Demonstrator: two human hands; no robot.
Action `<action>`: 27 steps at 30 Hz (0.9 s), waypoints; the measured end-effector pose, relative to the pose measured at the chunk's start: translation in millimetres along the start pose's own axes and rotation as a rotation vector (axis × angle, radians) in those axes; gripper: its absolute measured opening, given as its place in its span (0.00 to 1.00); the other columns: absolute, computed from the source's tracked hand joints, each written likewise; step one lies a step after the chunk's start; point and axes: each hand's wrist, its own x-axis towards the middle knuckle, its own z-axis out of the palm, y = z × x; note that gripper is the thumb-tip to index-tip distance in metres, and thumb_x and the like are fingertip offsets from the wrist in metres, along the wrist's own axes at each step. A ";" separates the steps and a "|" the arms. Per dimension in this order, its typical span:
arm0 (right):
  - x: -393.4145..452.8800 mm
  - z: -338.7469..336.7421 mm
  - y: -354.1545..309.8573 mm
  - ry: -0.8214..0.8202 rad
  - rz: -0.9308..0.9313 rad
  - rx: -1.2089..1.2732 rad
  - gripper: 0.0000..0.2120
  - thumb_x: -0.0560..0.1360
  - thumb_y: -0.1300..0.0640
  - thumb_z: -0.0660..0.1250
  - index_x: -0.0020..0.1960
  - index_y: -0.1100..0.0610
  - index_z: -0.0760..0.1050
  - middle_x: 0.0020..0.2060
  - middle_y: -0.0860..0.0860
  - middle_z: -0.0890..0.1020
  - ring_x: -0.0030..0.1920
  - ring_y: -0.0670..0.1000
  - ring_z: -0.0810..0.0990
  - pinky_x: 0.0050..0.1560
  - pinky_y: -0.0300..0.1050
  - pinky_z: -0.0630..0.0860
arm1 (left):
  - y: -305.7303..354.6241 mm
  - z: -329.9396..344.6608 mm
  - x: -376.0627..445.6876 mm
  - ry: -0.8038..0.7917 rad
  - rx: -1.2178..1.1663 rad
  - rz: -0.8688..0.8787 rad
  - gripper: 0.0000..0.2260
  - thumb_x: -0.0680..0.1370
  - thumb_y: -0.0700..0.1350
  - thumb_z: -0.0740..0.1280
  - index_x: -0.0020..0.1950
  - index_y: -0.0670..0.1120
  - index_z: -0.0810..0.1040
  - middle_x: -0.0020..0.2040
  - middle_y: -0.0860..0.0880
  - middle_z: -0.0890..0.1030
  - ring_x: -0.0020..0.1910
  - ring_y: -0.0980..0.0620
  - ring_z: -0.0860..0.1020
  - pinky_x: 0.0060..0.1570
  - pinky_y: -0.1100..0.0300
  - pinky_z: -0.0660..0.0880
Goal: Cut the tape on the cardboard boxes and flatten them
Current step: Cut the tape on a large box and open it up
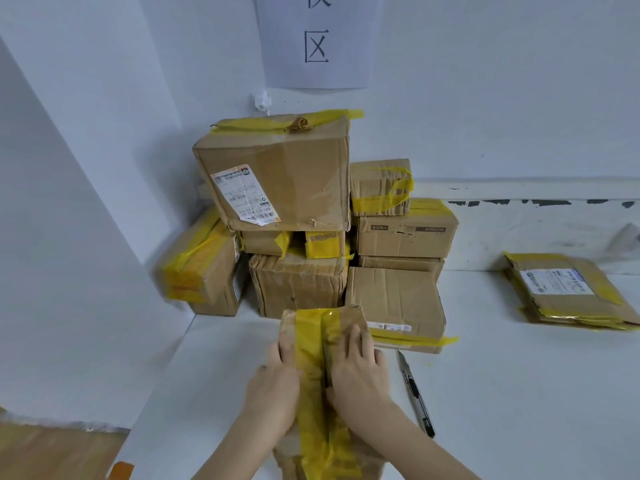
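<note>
So the white table [519, 393] takes up most of the view, with its near edge cut off at the bottom. Using the box in hand [322, 386] as the landmark: right behind it, against the wall, sits a pile of taped boxes [301, 216], and the lower ones are half hidden, so I can't count them properly. Far off to its right lie flattened boxes [568, 292]. The box itself runs out of frame at the bottom, with yellow tape [311, 341] down the middle. The left hand [273, 386] and right hand [360, 375] both press flat on top, fingers fairly straight and close together, either side of the tape seam. Just right of it lies a box cutter [415, 396]; the blade is too small to make out.
</note>
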 end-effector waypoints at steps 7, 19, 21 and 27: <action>7.7 -2.1 -19.3 -0.216 0.077 -0.137 0.35 0.81 0.48 0.52 0.75 0.66 0.37 0.73 0.70 0.43 0.73 0.68 0.45 0.71 0.61 0.52 | -9.0 10.6 -3.4 0.066 -0.088 0.007 0.28 0.83 0.49 0.47 0.75 0.46 0.32 0.64 0.47 0.63 0.43 0.53 0.73 0.38 0.62 0.68; 7.9 -13.6 13.3 -0.230 -0.121 0.403 0.40 0.73 0.69 0.58 0.77 0.52 0.39 0.75 0.52 0.49 0.74 0.65 0.42 0.74 0.59 0.51 | -12.8 14.8 -4.7 0.147 -0.154 0.036 0.26 0.82 0.54 0.44 0.76 0.48 0.37 0.67 0.50 0.63 0.56 0.52 0.76 0.50 0.58 0.73; 6.4 -14.8 21.1 -0.227 -0.180 0.483 0.40 0.74 0.67 0.59 0.77 0.51 0.40 0.75 0.49 0.49 0.74 0.62 0.42 0.73 0.58 0.53 | -12.2 15.9 -4.3 0.146 -0.156 0.027 0.26 0.83 0.53 0.44 0.76 0.48 0.37 0.68 0.50 0.62 0.57 0.52 0.75 0.51 0.59 0.72; 6.7 -32.8 56.3 -0.207 -0.238 0.737 0.36 0.73 0.67 0.63 0.76 0.51 0.51 0.42 0.36 0.66 0.38 0.29 0.71 0.39 0.26 0.68 | -17.6 19.9 -7.7 0.145 -0.129 0.045 0.26 0.82 0.54 0.44 0.76 0.49 0.36 0.69 0.51 0.62 0.58 0.52 0.74 0.52 0.59 0.72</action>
